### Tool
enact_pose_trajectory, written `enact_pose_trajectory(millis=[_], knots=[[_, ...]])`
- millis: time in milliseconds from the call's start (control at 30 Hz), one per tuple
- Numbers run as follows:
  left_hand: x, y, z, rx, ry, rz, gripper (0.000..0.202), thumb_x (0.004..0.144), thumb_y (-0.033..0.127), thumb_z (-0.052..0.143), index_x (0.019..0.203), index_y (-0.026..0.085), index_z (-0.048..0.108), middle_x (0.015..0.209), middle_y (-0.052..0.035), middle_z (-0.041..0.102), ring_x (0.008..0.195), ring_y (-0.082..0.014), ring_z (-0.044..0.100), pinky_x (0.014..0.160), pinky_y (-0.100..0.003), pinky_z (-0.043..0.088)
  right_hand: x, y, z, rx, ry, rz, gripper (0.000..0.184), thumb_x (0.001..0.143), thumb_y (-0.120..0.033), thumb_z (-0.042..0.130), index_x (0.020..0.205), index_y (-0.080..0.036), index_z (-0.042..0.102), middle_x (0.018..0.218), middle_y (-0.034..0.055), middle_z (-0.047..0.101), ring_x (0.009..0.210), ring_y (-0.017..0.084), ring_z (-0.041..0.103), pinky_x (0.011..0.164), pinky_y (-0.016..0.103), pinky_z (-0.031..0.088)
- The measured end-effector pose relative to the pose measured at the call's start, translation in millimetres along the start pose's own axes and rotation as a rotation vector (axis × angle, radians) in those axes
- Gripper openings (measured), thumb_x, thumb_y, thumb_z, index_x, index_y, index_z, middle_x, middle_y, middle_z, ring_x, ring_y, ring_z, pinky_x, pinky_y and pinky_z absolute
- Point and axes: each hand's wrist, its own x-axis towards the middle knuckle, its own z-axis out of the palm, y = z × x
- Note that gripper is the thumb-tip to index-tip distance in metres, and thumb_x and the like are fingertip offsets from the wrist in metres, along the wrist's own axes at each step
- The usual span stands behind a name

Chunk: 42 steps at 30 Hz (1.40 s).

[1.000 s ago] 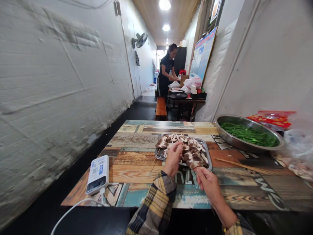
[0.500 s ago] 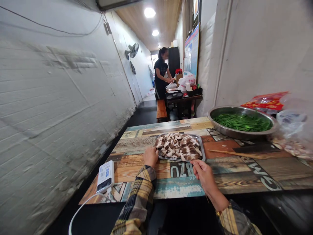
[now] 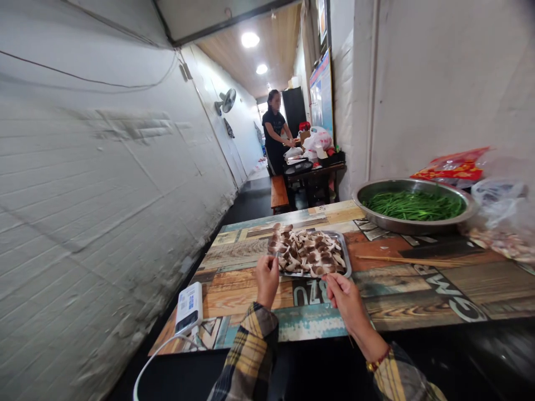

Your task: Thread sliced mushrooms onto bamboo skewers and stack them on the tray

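Drawn leftward beside the tray (image 3: 346,255), the curled left hand (image 3: 267,278) has an unclear hold; right hand (image 3: 345,298) pinches a mostly hidden skewer (image 3: 351,341).

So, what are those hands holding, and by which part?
The right hand pinches a mushroom skewer by its near end. The left hand is closed near the left side of the tray; what it holds, if anything, cannot be told.

The left hand (image 3: 267,277) has gone from over the middle of the mushrooms (image 3: 307,250) to the tray's (image 3: 348,262) near left corner. The far person (image 3: 273,131) stands up straighter.
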Motion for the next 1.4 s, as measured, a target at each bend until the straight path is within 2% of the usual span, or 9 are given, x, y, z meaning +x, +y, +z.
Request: enact_pose_trajectory(millis=[67, 167, 300, 500, 800, 1233, 1400], knots=[[-12, 17, 6.6, -0.15, 0.054, 0.047, 0.022, 0.084, 0.029, 0.051, 0.064, 0.019, 0.053, 0.067, -0.0018, 0.053, 0.067, -0.0158, 0.05, 0.065, -0.026, 0.036, -2, -6, 8, 0.033, -0.008, -0.019, 0.042, 0.08, -0.056, 0.06, 0.083, -0.014, 0.065, 0.048, -0.0065, 0.047, 0.035, 0.005, 0.035, 0.035, 0.017, 0.023], [-25, 37, 14.6, -0.258, 0.102, 0.068, 0.02, 0.083, 0.027, 0.054, 0.065, 0.019, 0.053, 0.067, -0.001, 0.053, 0.066, -0.0157, 0.049, 0.065, -0.027, 0.036, -4, -14, 17, 0.06, -0.006, -0.038, 0.04, 0.082, -0.054, 0.06, 0.085, -0.014, 0.065, 0.049, -0.0062, 0.047, 0.035, 0.005, 0.036, 0.035, 0.017, 0.024], [-31, 48, 15.8, -0.3, 0.125, 0.065, 0.02, 0.084, 0.024, 0.054, 0.065, 0.019, 0.052, 0.067, -0.0007, 0.052, 0.067, -0.0155, 0.049, 0.065, -0.027, 0.036, -6, -20, 16, 0.043, 0.042, -0.051, 0.04, 0.082, -0.054, 0.059, 0.086, -0.015, 0.065, 0.05, -0.0062, 0.047, 0.036, 0.005, 0.036, 0.035, 0.016, 0.025], [-34, 52, 11.5, -0.326, 0.133, 0.067, 0.019, 0.084, 0.025, 0.054, 0.066, 0.019, 0.054, 0.068, -0.0009, 0.053, 0.068, -0.0157, 0.049, 0.066, -0.027, 0.037, -7, -25, 15, 0.03, 0.092, -0.076, 0.039, 0.082, -0.054, 0.058, 0.081, -0.016, 0.064, 0.051, -0.006, 0.047, 0.038, 0.005, 0.038, 0.036, 0.017, 0.027], [-49, 57, 20.5, -0.355, 0.097, 0.005, 0.019, 0.085, 0.027, 0.054, 0.067, 0.019, 0.054, 0.069, -0.001, 0.054, 0.068, -0.0154, 0.05, 0.065, -0.027, 0.038, -2, -26, 27, 0.215, 0.132, -0.066, 0.033, 0.081, -0.048, 0.063, 0.084, -0.015, 0.064, 0.053, -0.0061, 0.047, 0.04, 0.005, 0.036, 0.037, 0.016, 0.024], [-54, 50, 22.7, -0.363, 0.119, -0.022, 0.017, 0.084, 0.027, 0.054, 0.069, 0.019, 0.055, 0.07, -0.0008, 0.055, 0.068, -0.0154, 0.052, 0.066, -0.027, 0.039, -5, -34, 29, 0.236, 0.123, -0.065, 0.029, 0.082, -0.045, 0.063, 0.082, -0.016, 0.064, 0.053, -0.0059, 0.048, 0.041, 0.005, 0.036, 0.038, 0.016, 0.025], [-56, 52, 24.2, -0.384, 0.103, -0.052, 0.019, 0.084, 0.027, 0.055, 0.066, 0.019, 0.055, 0.068, -0.0003, 0.054, 0.067, -0.015, 0.051, 0.065, -0.027, 0.039, -5, -36, 39, 0.326, 0.052, -0.013, 0.028, 0.077, -0.043, 0.068, 0.08, -0.015, 0.065, 0.054, -0.0054, 0.05, 0.042, 0.005, 0.039, 0.04, 0.016, 0.028]])
